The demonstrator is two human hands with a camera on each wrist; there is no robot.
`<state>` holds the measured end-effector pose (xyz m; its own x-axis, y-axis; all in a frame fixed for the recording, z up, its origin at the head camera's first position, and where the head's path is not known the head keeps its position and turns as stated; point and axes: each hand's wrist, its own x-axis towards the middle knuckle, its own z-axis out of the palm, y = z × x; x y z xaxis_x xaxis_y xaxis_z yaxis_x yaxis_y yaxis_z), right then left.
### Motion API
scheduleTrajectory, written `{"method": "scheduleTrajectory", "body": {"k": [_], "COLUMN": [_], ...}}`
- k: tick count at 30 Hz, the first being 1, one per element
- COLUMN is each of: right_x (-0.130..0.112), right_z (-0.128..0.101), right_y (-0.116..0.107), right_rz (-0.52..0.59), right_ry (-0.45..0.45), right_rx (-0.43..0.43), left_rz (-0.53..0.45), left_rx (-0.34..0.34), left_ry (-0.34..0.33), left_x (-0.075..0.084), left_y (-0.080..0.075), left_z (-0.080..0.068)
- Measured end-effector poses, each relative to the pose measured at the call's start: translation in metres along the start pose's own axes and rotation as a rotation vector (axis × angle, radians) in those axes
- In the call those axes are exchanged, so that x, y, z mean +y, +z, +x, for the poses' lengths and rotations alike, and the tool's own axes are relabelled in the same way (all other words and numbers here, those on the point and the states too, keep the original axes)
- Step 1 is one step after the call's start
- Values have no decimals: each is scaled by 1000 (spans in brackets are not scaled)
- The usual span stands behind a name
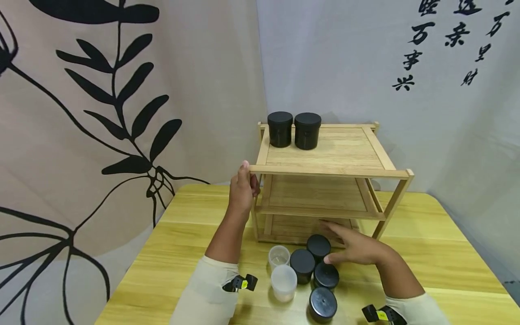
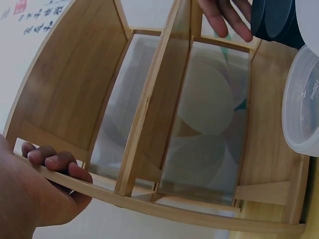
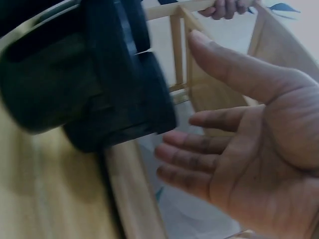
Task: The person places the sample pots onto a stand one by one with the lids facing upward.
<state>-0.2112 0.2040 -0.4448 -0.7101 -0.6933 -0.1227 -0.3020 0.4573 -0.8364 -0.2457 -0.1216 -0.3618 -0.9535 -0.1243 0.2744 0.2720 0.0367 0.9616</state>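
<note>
A three-tier wooden shelf stands on the table. My left hand grips its left side, with the fingers curled around a side bar in the left wrist view. In front of the lowest tier my right hand has its fingers spread and its palm facing several black lidded jars. Its thumb overlaps the nearby jars in the head view; in the right wrist view the fingers hold nothing. Two translucent plastic cups stand left of the black jars.
Two more black jars sit at the back left of the shelf's top tier. The yellow wooden table reaches out on both sides of the shelf. Behind it hangs cloth with black leaf prints and writing.
</note>
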Motion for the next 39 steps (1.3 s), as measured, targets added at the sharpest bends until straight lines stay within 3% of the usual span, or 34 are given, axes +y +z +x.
{"method": "scheduleTrajectory", "body": {"k": [9, 20, 39], "right_x": [27, 50, 59], "right_z": [17, 25, 27], "right_y": [4, 8, 11], "right_rz": [193, 370, 391], "right_ry": [-102, -89, -143], "right_rx": [-23, -62, -69], "left_rz": [0, 1, 5], "left_rx": [0, -6, -17], "left_ry": [2, -1, -14], "left_x": [1, -2, 1], "left_y": [-1, -1, -2], "left_z": [0, 0, -1]}}
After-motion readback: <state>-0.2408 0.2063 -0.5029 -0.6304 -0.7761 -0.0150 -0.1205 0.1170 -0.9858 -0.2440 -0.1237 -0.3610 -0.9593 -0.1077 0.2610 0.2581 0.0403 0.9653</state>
